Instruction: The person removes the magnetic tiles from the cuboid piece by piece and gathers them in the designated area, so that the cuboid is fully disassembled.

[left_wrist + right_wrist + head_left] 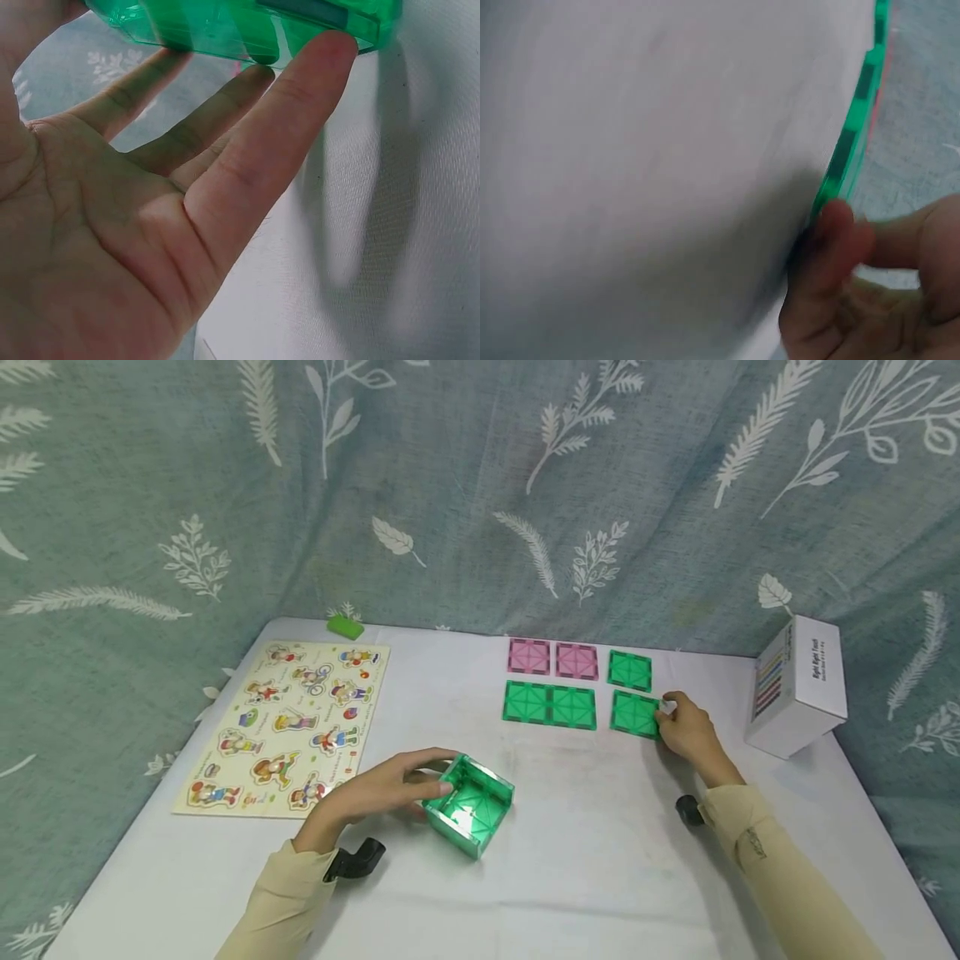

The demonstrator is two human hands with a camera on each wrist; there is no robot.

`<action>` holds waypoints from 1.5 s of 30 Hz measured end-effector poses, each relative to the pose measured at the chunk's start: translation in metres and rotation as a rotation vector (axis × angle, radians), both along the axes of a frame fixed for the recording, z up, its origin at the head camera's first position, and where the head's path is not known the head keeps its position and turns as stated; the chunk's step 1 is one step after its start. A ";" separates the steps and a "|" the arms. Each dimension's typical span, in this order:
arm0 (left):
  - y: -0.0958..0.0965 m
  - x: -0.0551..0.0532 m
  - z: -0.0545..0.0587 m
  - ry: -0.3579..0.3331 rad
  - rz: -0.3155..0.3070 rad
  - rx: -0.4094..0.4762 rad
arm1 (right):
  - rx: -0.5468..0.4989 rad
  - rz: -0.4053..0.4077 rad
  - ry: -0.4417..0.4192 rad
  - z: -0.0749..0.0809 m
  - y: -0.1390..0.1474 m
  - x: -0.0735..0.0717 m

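My left hand holds an open-topped box of clear green magnetic tiles by its left side. The thumb lies at the rim, and in the left wrist view the fingers reach along the box's outer wall. To the right, my right hand pinches the right edge of a flat green magnetic tile. In the right wrist view the thumb and fingertips meet at that tile's edge. Behind it lies another green tile.
Two joined green tiles and two pink tiles lie left of the pinched tile. A picture puzzle board covers the table's left part, with a small green block behind it. A white box stands at right.
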State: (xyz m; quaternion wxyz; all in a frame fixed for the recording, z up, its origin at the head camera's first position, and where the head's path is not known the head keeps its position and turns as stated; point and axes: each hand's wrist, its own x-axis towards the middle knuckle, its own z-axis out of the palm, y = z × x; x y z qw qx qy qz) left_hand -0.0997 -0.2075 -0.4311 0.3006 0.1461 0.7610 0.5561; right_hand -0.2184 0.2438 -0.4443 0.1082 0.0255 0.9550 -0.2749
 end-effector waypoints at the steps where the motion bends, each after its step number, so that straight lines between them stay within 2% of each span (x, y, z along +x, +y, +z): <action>1: 0.000 0.000 0.000 -0.003 0.001 0.002 | 0.007 0.008 -0.013 0.002 0.001 0.000; 6: 0.001 0.002 0.000 0.002 0.002 -0.001 | 0.014 0.038 -0.019 0.013 -0.003 0.007; 13: 0.000 0.000 0.001 0.020 -0.002 -0.013 | -0.003 0.120 0.153 0.027 -0.024 0.022; 16: 0.000 0.000 0.001 0.018 -0.002 -0.016 | -0.035 0.194 0.176 0.031 -0.037 0.029; 21: 0.001 -0.001 0.000 0.003 0.001 -0.011 | -0.081 0.327 0.133 0.039 -0.063 0.044; 27: 0.001 0.000 0.000 -0.011 0.003 -0.010 | -0.140 0.445 0.137 0.048 -0.095 0.061; 31: 0.001 -0.001 0.000 -0.013 -0.002 -0.018 | -0.241 0.506 0.064 0.050 -0.114 0.073; 39: 0.000 -0.002 0.002 -0.034 -0.007 -0.023 | -0.455 0.627 -0.034 0.040 -0.156 0.095; 43: 0.001 -0.003 0.001 -0.036 -0.018 -0.014 | -0.455 0.651 -0.063 0.031 -0.174 0.102; 45: 0.001 -0.003 0.001 -0.033 -0.024 -0.013 | -0.424 0.661 -0.048 0.028 -0.181 0.104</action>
